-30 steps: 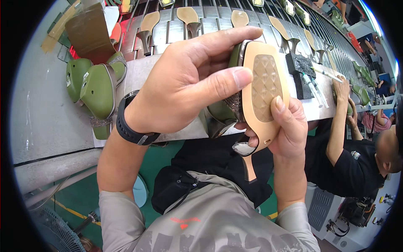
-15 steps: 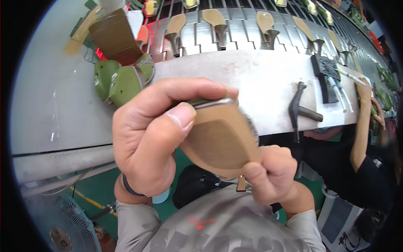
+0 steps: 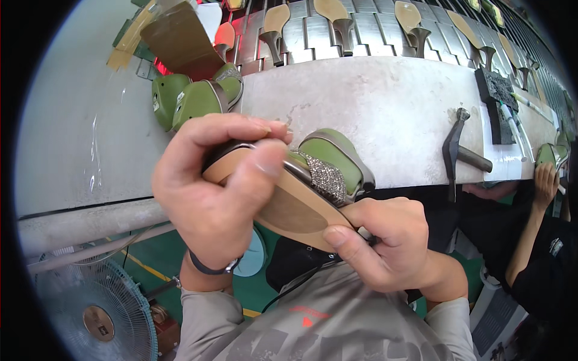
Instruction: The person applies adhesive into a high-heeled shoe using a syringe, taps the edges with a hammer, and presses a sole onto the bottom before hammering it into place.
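Both hands hold up a sandal (image 3: 295, 210) over the table's near edge, its tan sole tilted toward me. It is fitted on a green shoe last (image 3: 328, 153), with a glittery band across the front and a dark strap round the last. My left hand (image 3: 208, 180) grips one end, fingers over the dark edge; its thumb, slightly blurred, lies across the sole. My right hand (image 3: 385, 240) pinches the other end between thumb and fingers. More green lasts with sandal straps (image 3: 201, 102) stand on the table at the left, beside a brown cardboard piece (image 3: 180, 42).
A hammer (image 3: 454, 150) lies on the pale table (image 3: 385, 114) to the right, near a black block (image 3: 497, 102) and pens (image 3: 512, 123). Tan soles with heels (image 3: 337, 24) line the metal conveyor behind. A co-worker's arm (image 3: 536, 210) is at far right, a fan (image 3: 99, 319) lower left.
The sandal has turned in my hands, bringing the glittery band and green last into view. My left thumb has shifted across the sole. The co-worker's hand has moved down to a green last.
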The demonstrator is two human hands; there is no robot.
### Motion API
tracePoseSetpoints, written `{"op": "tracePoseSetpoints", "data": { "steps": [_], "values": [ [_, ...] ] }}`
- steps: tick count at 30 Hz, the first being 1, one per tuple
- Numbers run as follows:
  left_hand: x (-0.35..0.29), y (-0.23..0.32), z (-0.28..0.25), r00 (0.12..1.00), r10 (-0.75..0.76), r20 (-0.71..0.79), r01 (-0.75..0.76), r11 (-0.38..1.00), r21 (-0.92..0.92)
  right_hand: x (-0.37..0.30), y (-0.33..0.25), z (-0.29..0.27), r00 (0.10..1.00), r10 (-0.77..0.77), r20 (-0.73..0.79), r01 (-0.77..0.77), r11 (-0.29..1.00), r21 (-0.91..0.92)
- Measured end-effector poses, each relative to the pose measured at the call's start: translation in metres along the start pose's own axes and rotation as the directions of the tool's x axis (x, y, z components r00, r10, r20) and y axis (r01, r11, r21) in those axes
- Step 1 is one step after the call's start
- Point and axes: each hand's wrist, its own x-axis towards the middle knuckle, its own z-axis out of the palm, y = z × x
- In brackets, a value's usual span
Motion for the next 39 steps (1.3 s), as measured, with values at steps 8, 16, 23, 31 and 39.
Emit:
{"op": "tracePoseSetpoints", "data": {
  "steps": [8,16,23,31,39],
  "values": [
    [0.013,-0.013,-0.006,0.997,-0.056,-0.061,0.05,0.994,-0.096,0.005,0.005,-0.002,0.998,-0.061,-0.004,0.061,0.993,-0.101],
    [0.019,-0.02,-0.01,0.992,-0.114,-0.044,0.103,0.974,-0.2,0.016,0.029,0.001,0.987,-0.144,-0.071,0.131,0.977,-0.167],
    [0.018,-0.016,-0.004,0.996,-0.089,-0.029,0.083,0.981,-0.174,0.019,0.018,-0.011,0.996,-0.089,-0.009,0.081,0.935,-0.346],
    [0.038,-0.006,0.049,0.89,0.196,0.411,0.011,0.894,-0.448,0.046,-0.025,-0.061,0.998,-0.03,-0.056,0.027,0.998,-0.052],
    [-0.015,-0.141,0.086,0.923,-0.345,0.168,0.37,0.687,-0.625,-0.05,0.044,-0.079,0.714,0.451,-0.535,0.007,0.759,0.651]
  ]
}}
